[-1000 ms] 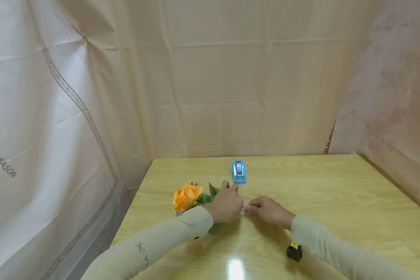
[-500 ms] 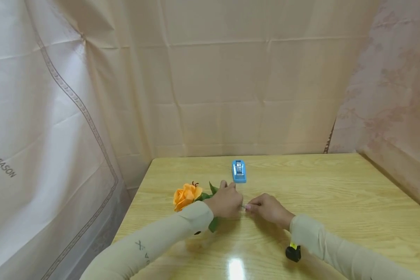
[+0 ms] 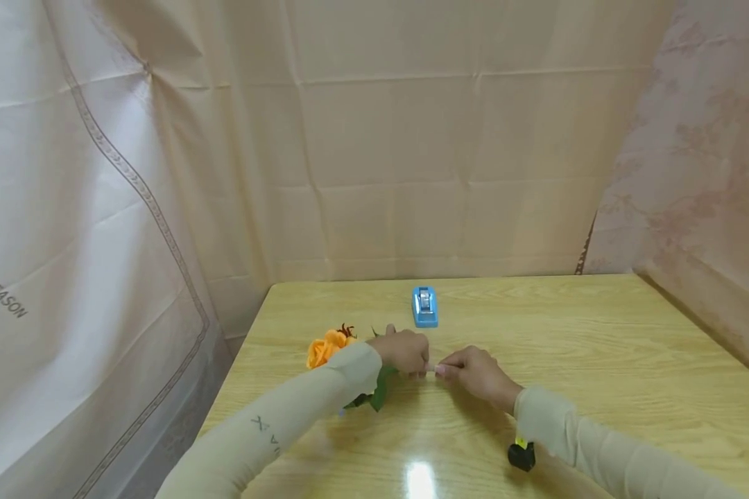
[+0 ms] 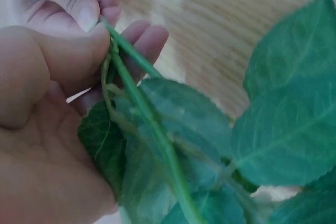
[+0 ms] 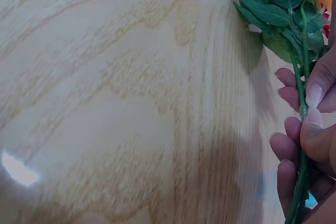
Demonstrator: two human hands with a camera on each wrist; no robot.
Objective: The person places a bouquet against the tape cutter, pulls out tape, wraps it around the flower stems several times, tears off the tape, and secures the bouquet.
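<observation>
Up close, both hands pinch the orange rose's thin green stem.

Both hands meet low over the table, left hand and right hand pinching with curled fingers.

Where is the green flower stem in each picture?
Head view: the stem barely shows, a tiny bit between the left hand and right hand, mid table.
Left wrist view: it runs from the thumb at upper left down to the bottom middle, among leaves.
Right wrist view: along the right edge, pinched by fingers.
Shared landmark: the green leaves.
</observation>
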